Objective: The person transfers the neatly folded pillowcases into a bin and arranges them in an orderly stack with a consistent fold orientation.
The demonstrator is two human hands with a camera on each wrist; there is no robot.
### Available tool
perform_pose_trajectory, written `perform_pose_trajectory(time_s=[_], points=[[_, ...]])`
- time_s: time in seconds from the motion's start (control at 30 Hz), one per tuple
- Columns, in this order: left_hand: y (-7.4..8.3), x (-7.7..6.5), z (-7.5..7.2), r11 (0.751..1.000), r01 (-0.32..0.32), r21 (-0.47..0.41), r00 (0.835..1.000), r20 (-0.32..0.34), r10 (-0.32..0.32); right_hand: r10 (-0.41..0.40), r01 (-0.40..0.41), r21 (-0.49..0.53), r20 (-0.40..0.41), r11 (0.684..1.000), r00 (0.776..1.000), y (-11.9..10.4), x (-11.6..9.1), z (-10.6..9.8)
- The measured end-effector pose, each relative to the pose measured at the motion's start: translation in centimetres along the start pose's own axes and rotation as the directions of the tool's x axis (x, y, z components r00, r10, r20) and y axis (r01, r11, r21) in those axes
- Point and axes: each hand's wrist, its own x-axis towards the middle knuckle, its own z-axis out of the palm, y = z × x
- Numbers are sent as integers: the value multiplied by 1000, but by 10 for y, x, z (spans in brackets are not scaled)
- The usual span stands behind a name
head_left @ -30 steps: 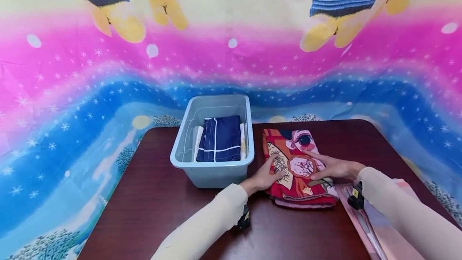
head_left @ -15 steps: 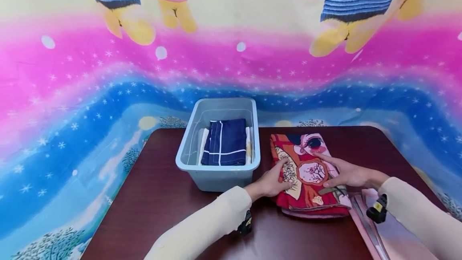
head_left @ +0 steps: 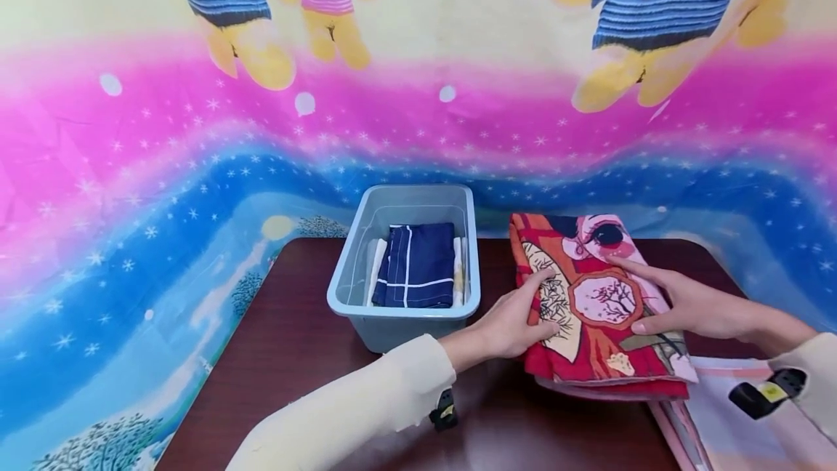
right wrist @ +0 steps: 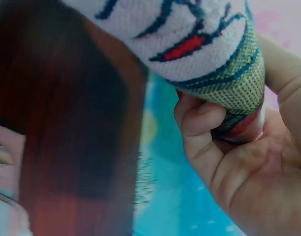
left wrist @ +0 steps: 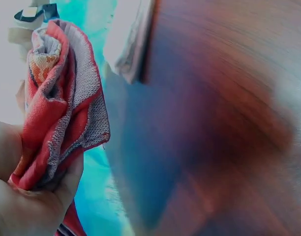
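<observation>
I see the folded red patterned knit cloth [head_left: 604, 300] now lifted off the brown wooden bench [head_left: 304, 340], at right — left hand [head_left: 510, 325] and right hand [head_left: 696, 307], fingers clamped on its sides — free to carry.

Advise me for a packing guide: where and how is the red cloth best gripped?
Probably by both long side edges of the red cloth, one hand from each side, thumbs above and some fingers curled beneath, as the left hand and right hand hold it. It is folded into layers, so clasping them together should keep it folded.
</observation>
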Motion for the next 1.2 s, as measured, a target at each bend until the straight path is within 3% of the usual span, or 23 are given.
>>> perform_pose_trajectory(time_s=[0.13,0.33,0.43,0.57,0.9,1.2], points=[[16,-8,-13,1000,-13,-12,1000,-25,12,-65,64,-9,-51,998,997,-17,-6,-9],[33,-20,-35,998,-24,-63,998,-51,20,-43,43,-9,-83,999,996,-42,-9,-19],[37,-25,-47,996,-27,-82,998,-63,21,-70,69,-14,-100,998,993,-55,-7,-22],[39,-32,-63,992,-37,-120,997,-74,29,-122,122,3,-95,992,988,-71,-3,-23],[32,-49,-92,997,-32,-76,997,-77,26,-22,28,64,-89,998,996,-98,9,-13],[25,-62,-115,992,5,-129,999,-42,-10,-19,27,112,-69,993,997,-118,24,-2]])
